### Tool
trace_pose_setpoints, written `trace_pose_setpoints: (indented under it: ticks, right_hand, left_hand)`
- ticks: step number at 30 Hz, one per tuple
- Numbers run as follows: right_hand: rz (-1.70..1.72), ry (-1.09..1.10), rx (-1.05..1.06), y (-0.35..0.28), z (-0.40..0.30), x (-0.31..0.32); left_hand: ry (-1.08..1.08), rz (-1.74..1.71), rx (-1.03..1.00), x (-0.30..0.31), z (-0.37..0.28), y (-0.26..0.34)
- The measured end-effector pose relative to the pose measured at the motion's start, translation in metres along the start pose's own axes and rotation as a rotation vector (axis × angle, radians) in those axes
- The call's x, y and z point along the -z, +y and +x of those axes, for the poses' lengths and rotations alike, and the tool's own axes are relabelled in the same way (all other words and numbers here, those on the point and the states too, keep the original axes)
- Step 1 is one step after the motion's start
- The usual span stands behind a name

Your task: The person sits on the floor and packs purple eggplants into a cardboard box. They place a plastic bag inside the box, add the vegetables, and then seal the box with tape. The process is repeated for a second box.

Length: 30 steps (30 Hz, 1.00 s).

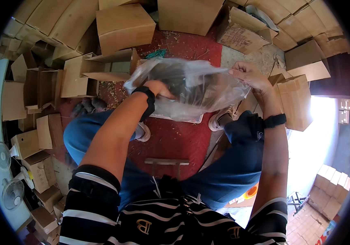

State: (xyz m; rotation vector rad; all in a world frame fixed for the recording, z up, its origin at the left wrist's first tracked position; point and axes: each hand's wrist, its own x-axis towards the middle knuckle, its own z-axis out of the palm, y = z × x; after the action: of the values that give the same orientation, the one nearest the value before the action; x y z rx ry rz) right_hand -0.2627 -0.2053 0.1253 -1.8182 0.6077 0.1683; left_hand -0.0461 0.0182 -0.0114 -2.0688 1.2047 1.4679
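A large clear plastic bag spreads out in front of me between my shoes, its mouth turned upward. My right hand pinches the bag's upper right rim between thumb and fingers. My left hand reaches into the mouth from the left; its fingers are hidden by the plastic and blur. Something dark shows through the film near that hand, but I cannot tell what it is. Under the bag's near side, the pale edge of a flat thing rests on the red floor.
An open cardboard box stands left of the bag. A cardboard box lies beyond it; another open one is at far right. A narrow wooden bar sits between my legs. Two fans stand left.
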Motion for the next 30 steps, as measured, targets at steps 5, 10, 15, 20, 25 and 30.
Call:
trace_pose_setpoints:
  ticks: [5,10,15,20,25,30]
  right_hand:
    - [0.162,0.027,-0.063,0.023,0.014,0.0]
    - [0.088,0.256,0.173,0.038,0.044,-0.009]
    - [0.229,0.234,0.129,0.028,0.064,-0.023]
    - [0.155,0.3,0.026,0.046,0.084,-0.029]
    - [-0.054,0.248,-0.201,0.13,0.114,-0.04]
    - [-0.022,0.303,-0.166,0.208,0.107,-0.053]
  left_hand:
    - [0.306,-0.043,-0.221,-0.006,-0.022,0.015]
    - [0.945,0.148,-0.112,0.004,-0.084,0.01]
    - [1.33,0.182,-0.082,-0.008,-0.075,-0.039]
    - [1.236,-0.309,-0.308,0.0,-0.056,-0.057]
    - [0.809,-1.366,-0.389,-0.003,-0.015,-0.089]
    - [0.667,-1.798,-0.3,-0.022,-0.007,-0.082]
